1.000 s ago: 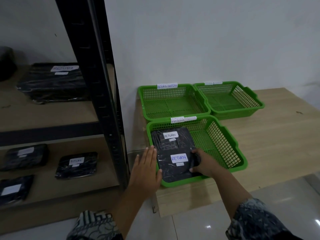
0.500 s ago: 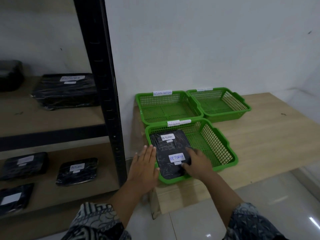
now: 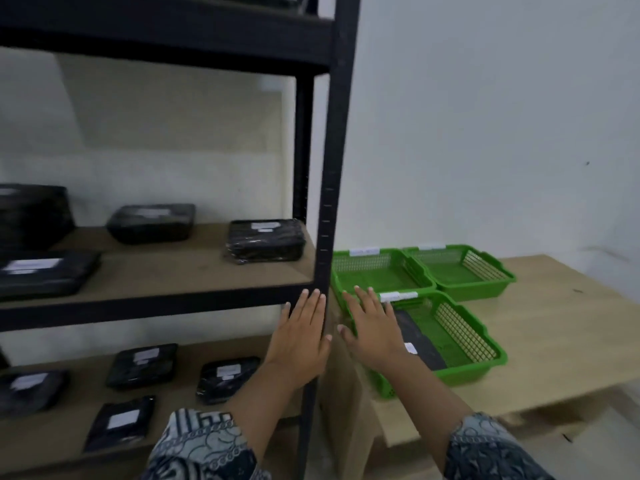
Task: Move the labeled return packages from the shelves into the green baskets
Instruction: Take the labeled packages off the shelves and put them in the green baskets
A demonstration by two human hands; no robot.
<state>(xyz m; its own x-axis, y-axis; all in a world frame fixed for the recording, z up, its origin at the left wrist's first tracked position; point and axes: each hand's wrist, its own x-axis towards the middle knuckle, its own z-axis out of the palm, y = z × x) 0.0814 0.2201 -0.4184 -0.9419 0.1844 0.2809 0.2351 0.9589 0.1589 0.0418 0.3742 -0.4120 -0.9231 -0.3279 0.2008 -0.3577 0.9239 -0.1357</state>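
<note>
Left hand (image 3: 299, 337) and right hand (image 3: 375, 327) are empty with fingers flat; likely next package (image 3: 265, 239) on shelf (image 3: 173, 271) is up-left of left fingers, long axis sideways, right hand over basket (image 3: 478, 372).

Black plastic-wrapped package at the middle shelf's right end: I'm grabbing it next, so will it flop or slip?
The black plastic-wrapped package holds a boxy shape, so it is probably stiff. Its glossy, wrinkled film may be slippery to grip.
</note>
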